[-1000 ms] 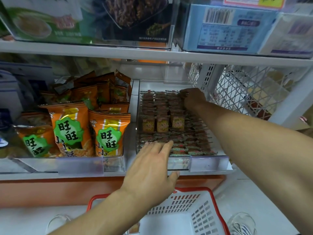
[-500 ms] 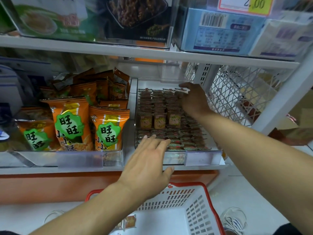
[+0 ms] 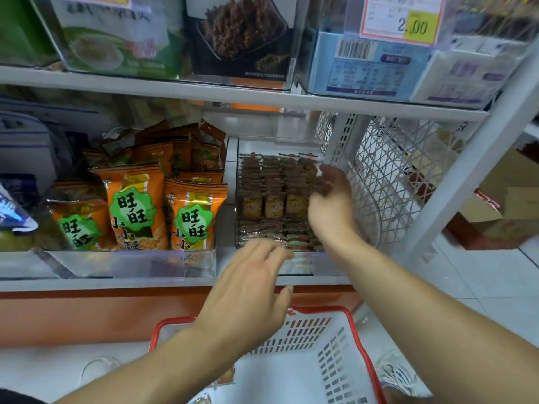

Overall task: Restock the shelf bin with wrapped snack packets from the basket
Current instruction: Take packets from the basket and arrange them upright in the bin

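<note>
Snack packets (image 3: 272,199) fill the clear shelf bin (image 3: 294,262) at centre frame, stacked in rows almost to its front wall. The right hand (image 3: 331,204) is over the right-hand rows with fingers loosely curled; blur hides whether it pinches a packet, so I cannot tell its grip. The left hand (image 3: 250,290) hovers flat and empty, fingers straight, at the bin's front lip. By my reading, the step in hand is settling or tidying packets already placed. Next would likely be a reach down into the red-rimmed basket (image 3: 344,354) at lower centre for more. Few packets show there: one or two peek out beside the left forearm, and both arms cover much of the basket floor.
</note>
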`<state>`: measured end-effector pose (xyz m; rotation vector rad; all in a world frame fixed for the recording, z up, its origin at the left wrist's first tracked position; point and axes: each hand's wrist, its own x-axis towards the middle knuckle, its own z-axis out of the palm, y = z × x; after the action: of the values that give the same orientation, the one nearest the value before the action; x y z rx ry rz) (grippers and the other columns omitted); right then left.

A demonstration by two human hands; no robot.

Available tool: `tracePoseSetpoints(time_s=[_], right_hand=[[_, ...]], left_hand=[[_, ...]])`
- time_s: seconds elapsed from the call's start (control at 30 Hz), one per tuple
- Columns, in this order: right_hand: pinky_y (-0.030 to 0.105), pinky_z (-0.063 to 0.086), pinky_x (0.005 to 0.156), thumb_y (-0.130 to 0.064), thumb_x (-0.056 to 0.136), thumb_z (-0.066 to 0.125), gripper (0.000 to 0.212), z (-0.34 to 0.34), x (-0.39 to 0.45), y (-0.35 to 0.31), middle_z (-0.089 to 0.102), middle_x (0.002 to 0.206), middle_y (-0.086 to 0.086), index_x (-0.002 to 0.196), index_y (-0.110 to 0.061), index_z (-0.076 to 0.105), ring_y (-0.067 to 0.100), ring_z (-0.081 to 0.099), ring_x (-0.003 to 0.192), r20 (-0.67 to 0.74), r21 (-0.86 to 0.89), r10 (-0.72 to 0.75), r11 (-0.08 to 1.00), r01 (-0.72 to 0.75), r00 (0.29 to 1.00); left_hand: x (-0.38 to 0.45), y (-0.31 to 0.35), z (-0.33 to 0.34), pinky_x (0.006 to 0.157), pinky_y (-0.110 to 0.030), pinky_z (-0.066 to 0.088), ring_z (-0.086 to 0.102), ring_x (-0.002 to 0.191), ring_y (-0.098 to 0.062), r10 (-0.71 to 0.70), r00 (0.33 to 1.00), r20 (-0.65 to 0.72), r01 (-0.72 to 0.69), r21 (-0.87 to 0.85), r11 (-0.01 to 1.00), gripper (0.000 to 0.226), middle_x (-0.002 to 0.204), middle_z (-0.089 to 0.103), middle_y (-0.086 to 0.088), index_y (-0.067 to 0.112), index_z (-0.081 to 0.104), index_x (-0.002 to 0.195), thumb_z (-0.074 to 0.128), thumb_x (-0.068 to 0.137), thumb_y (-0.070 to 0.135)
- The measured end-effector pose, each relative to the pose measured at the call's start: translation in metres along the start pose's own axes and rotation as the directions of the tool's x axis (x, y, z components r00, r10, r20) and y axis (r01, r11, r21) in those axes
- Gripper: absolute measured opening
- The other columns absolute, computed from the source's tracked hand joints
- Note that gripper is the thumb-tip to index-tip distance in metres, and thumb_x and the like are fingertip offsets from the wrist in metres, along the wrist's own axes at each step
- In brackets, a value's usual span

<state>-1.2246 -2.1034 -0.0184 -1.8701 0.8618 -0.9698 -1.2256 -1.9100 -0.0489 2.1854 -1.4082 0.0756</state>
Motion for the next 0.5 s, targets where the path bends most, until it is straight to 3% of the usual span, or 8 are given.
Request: tracePoseSetpoints(time_s=[0.07, 0.1, 0.2, 0.23, 0.3, 0.37, 0.43, 0.5], right_hand=[[0.020, 0.050, 0.085, 0.007, 0.087, 0.049, 0.041, -0.001, -0.031, -0.005, 0.066, 0.103, -0.006, 0.105, -0.026, 0.062, 0.009, 0.063, 0.098, -0.082, 0.171, -0.297, 0.936, 0.307, 0.951], [0.025, 0.051, 0.083, 0.009, 0.084, 0.049, 0.038, 0.003, -0.052, -0.001, 0.066, 0.097, -0.005, 0.098, -0.023, 0.063, 0.013, 0.063, 0.095, -0.080, 0.213, -0.443, 0.868, 0.449, 0.893], [0.029, 0.045, 0.072, 0.007, 0.075, 0.046, 0.025, 0.028, -0.117, 0.038, 0.058, 0.079, -0.002, 0.077, -0.015, 0.059, 0.017, 0.056, 0.079, 0.132, 0.281, -0.618, 0.773, 0.568, 0.775], [0.028, 0.044, 0.072, 0.004, 0.075, 0.046, 0.022, 0.038, -0.137, 0.060, 0.057, 0.078, -0.003, 0.075, -0.014, 0.058, 0.016, 0.054, 0.078, 0.265, 0.266, -0.569, 0.819, 0.508, 0.779], [0.027, 0.044, 0.076, -0.002, 0.080, 0.046, 0.021, 0.054, -0.172, 0.114, 0.061, 0.084, -0.005, 0.079, -0.016, 0.062, 0.013, 0.055, 0.084, 0.567, 0.069, -0.265, 0.959, 0.275, 0.780], [0.028, 0.047, 0.088, 0.000, 0.086, 0.051, 0.028, 0.065, -0.200, 0.178, 0.068, 0.105, -0.003, 0.095, -0.018, 0.069, 0.015, 0.061, 0.100, 0.744, -0.267, 0.167, 0.962, 0.059, 0.646], [0.025, 0.046, 0.097, 0.004, 0.085, 0.054, 0.037, 0.069, -0.224, 0.232, 0.067, 0.123, 0.004, 0.112, -0.015, 0.070, 0.020, 0.061, 0.114, 0.728, -0.462, 0.433, 0.883, -0.086, 0.532], [0.024, 0.045, 0.101, 0.000, 0.085, 0.061, 0.042, 0.074, -0.241, 0.265, 0.064, 0.130, 0.005, 0.125, -0.014, 0.065, 0.022, 0.060, 0.121, 0.688, -0.531, 0.539, 0.830, -0.168, 0.486]], left_hand=[[-0.013, -0.005, 0.003, 0.084, -0.024, 0.047, 0.051, 0.101, -0.002, 0.023, 0.997, 0.069, -0.020, -0.046, 0.999, 0.017, 0.103, 0.057, 0.021, 0.039, 0.053, 0.106, 0.054, 0.092, 0.049], [-0.022, -0.010, 0.010, 0.080, -0.026, 0.046, 0.052, 0.096, -0.003, -0.006, 0.984, 0.177, 0.017, -0.060, 0.998, 0.017, 0.100, 0.057, 0.020, 0.038, 0.052, 0.103, 0.053, 0.092, 0.051], [-0.065, -0.043, 0.047, 0.091, -0.029, 0.046, 0.056, 0.113, -0.009, -0.178, 0.839, 0.514, 0.209, -0.002, 0.978, 0.026, 0.118, 0.059, 0.016, 0.036, 0.055, 0.115, 0.052, 0.093, 0.048], [-0.081, -0.056, 0.063, 0.099, -0.034, 0.045, 0.054, 0.123, -0.014, -0.237, 0.756, 0.611, 0.238, 0.082, 0.968, 0.032, 0.128, 0.057, 0.012, 0.036, 0.055, 0.124, 0.052, 0.094, 0.044], [-0.117, -0.081, 0.094, 0.114, -0.040, 0.036, 0.044, 0.139, -0.025, -0.336, 0.551, 0.764, 0.224, 0.252, 0.941, 0.048, 0.145, 0.050, 0.000, 0.027, 0.048, 0.144, 0.054, 0.097, 0.034], [-0.147, -0.101, 0.116, 0.116, -0.040, 0.032, 0.041, 0.142, -0.031, -0.433, 0.382, 0.816, 0.272, 0.349, 0.897, 0.055, 0.152, 0.044, -0.012, 0.012, 0.041, 0.150, 0.054, 0.098, 0.023], [-0.171, -0.121, 0.139, 0.112, -0.042, 0.037, 0.043, 0.141, -0.034, -0.517, 0.320, 0.794, 0.382, 0.391, 0.837, 0.062, 0.157, 0.036, -0.014, 0.010, 0.033, 0.154, 0.053, 0.096, 0.016], [-0.185, -0.135, 0.163, 0.115, -0.046, 0.037, 0.040, 0.144, -0.036, -0.572, 0.313, 0.758, 0.481, 0.393, 0.784, 0.075, 0.164, 0.023, -0.014, 0.014, 0.019, 0.160, 0.051, 0.093, 0.010]])
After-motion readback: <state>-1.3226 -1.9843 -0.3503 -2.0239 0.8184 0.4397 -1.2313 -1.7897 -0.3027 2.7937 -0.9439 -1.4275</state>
